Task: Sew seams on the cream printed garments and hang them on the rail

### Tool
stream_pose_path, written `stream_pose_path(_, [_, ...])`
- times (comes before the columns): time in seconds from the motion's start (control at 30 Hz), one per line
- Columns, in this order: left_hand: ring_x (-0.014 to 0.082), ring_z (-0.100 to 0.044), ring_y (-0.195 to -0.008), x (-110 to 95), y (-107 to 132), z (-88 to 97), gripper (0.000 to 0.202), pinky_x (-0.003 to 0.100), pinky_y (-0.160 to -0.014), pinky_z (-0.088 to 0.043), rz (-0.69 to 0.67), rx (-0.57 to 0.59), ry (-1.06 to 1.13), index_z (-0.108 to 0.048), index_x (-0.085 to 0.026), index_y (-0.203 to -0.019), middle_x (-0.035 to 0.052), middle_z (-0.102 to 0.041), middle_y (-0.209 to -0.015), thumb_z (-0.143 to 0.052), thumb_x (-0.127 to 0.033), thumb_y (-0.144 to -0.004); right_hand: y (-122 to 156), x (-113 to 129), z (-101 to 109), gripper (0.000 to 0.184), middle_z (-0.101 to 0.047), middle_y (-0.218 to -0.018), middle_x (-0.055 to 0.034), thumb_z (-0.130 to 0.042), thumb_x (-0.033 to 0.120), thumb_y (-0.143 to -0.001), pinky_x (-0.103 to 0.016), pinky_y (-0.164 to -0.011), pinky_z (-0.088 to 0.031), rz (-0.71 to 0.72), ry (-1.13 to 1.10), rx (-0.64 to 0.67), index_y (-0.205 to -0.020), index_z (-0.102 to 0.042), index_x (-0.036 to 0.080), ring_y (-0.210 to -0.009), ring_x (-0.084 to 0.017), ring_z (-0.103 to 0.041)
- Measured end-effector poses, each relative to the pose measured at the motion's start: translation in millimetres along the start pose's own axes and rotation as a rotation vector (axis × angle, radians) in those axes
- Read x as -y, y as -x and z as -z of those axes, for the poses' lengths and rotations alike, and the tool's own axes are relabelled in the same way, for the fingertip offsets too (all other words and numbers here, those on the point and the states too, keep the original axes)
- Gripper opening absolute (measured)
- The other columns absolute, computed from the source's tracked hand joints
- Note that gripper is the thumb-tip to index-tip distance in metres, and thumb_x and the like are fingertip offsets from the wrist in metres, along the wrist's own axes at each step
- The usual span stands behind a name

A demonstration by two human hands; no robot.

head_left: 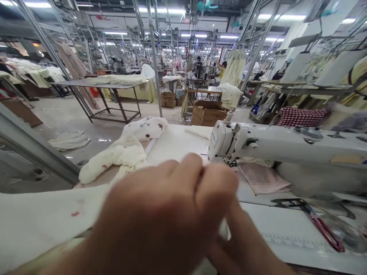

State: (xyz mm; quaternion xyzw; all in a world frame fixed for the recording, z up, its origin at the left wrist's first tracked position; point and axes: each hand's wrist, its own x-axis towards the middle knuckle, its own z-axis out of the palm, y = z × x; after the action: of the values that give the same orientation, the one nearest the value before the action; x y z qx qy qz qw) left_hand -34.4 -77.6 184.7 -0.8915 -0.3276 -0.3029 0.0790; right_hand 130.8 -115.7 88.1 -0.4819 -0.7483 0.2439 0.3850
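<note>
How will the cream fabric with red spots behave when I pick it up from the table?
The cream fabric will probably be very floppy, since it lies in soft folds. It looks puffy, so likely light for its size. It may slide easily on the smooth white table top.

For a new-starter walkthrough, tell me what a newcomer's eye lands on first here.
The left hand looms blurred at bottom centre, with the right hand just below it at lower right. A long white sewing machine runs across the right side, and spotted cream fabric lies heaped at the left of the white work table. Beyond stretches a huge garment factory floor under bright ceiling lights.
</note>
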Motion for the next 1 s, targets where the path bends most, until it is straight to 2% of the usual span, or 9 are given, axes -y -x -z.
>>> stream_pose_path(0.1, [0.0110, -0.042, -0.051, 31, -24, -7.0, 0.015, 0.025, -0.054, -0.036, 0.028, -0.020, -0.312, -0.046, -0.022, -0.082, -0.0028, -0.034, -0.059, -0.032, -0.017, -0.086, 16, -23, -22, 0.078, -0.066, -0.101, -0.0075, -0.053, 0.026, -0.083, -0.027, -0.065, -0.056, -0.106, -0.151, 0.064, -0.144, -0.004, 0.024, -0.082, -0.019, -0.067])
stream_pose_path(0.2, [0.0149, -0.053, -0.061, 70, -52, -49.3, 0.013, 0.028, -0.060, -0.040, 0.116, 0.234, -0.429, -0.048, -0.017, -0.095, 0.0002, -0.048, -0.071, -0.037, -0.016, -0.090, 31, -59, -22, 0.084, -0.068, -0.085, 0.0002, -0.057, 0.024, -0.080, -0.026, -0.065, -0.055, -0.204, 0.014, 0.029, -0.144, -0.003, 0.027, -0.070, -0.015, -0.066])
stream_pose_path(0.3, [0.0244, -0.056, -0.086, 90, -61, -102.5, 0.017, 0.036, -0.071, -0.042, 0.154, 0.364, -0.311, -0.049, -0.012, -0.103, 0.0128, -0.054, -0.102, -0.048, -0.015, -0.087, 42, -90, -9, 0.076, -0.066, -0.091, -0.0001, -0.061, 0.033, -0.078, -0.024, -0.060, -0.055, -0.192, 0.312, -0.067, -0.141, -0.020, 0.029, -0.068, -0.014, -0.063])
stream_pose_path(0.37, [0.0234, -0.055, -0.090, 90, -51, -128.0, 0.017, 0.036, -0.077, -0.041, 0.066, 0.452, -0.163, -0.053, -0.016, -0.100, 0.0090, -0.056, -0.103, -0.057, -0.018, -0.084, 44, -98, 1, 0.061, -0.065, -0.094, -0.0018, -0.058, 0.038, -0.081, -0.022, -0.058, -0.054, -0.163, 0.354, -0.084, -0.135, -0.032, 0.029, -0.068, -0.013, -0.062])
stream_pose_path(0.47, [0.0214, -0.054, -0.093, 81, -26, -146.5, 0.025, 0.039, -0.086, -0.037, -0.055, 0.652, 0.104, -0.058, -0.023, -0.097, 0.0014, -0.060, -0.095, -0.069, -0.024, -0.075, 33, -97, 8, 0.035, -0.064, -0.090, -0.0016, -0.052, 0.037, -0.086, -0.023, -0.059, -0.053, -0.131, 0.325, -0.059, -0.120, -0.045, 0.029, -0.070, -0.014, -0.060])
stream_pose_path(0.57, [0.0201, -0.054, -0.090, 74, -10, -148.6, 0.015, 0.045, -0.094, -0.029, -0.110, 0.733, 0.236, -0.063, -0.024, -0.086, -0.0006, -0.060, -0.085, -0.071, -0.021, -0.073, 5, -90, 3, 0.027, -0.062, -0.092, -0.0025, -0.047, 0.031, -0.089, -0.027, -0.062, -0.052, -0.112, 0.281, -0.019, -0.116, -0.047, 0.028, -0.073, -0.014, -0.059])
stream_pose_path(0.7, [0.0148, -0.052, -0.078, 81, -10, -131.4, 0.009, 0.033, -0.085, -0.034, -0.120, 0.698, 0.309, -0.060, -0.019, -0.074, -0.0014, -0.059, -0.078, -0.059, -0.016, -0.083, -21, -92, -11, 0.020, -0.061, -0.093, -0.0022, -0.046, 0.022, -0.087, -0.027, -0.063, -0.049, -0.147, 0.161, 0.075, -0.108, -0.048, 0.024, -0.076, -0.013, -0.058])
stream_pose_path(0.83, [0.0148, -0.051, -0.077, 93, -15, -105.1, 0.012, 0.026, -0.071, -0.036, -0.058, 0.683, 0.326, -0.055, -0.017, -0.076, -0.0021, -0.058, -0.076, -0.051, -0.010, -0.085, -4, -97, -11, 0.004, -0.057, -0.072, 0.0012, -0.048, 0.024, -0.086, -0.028, -0.060, -0.046, -0.132, 0.194, 0.115, -0.085, -0.052, 0.023, -0.067, -0.014, -0.056])
stream_pose_path(1.0, [0.0147, -0.051, -0.079, 88, -22, -100.8, 0.011, 0.026, -0.071, -0.036, -0.085, 0.686, 0.347, -0.055, -0.018, -0.081, -0.0019, -0.058, -0.079, -0.049, -0.011, -0.086, 2, -89, -8, 0.020, -0.060, -0.082, -0.0012, -0.049, 0.034, -0.088, -0.024, -0.054, -0.047, -0.136, 0.192, -0.058, -0.105, -0.049, 0.024, -0.063, -0.012, -0.055])
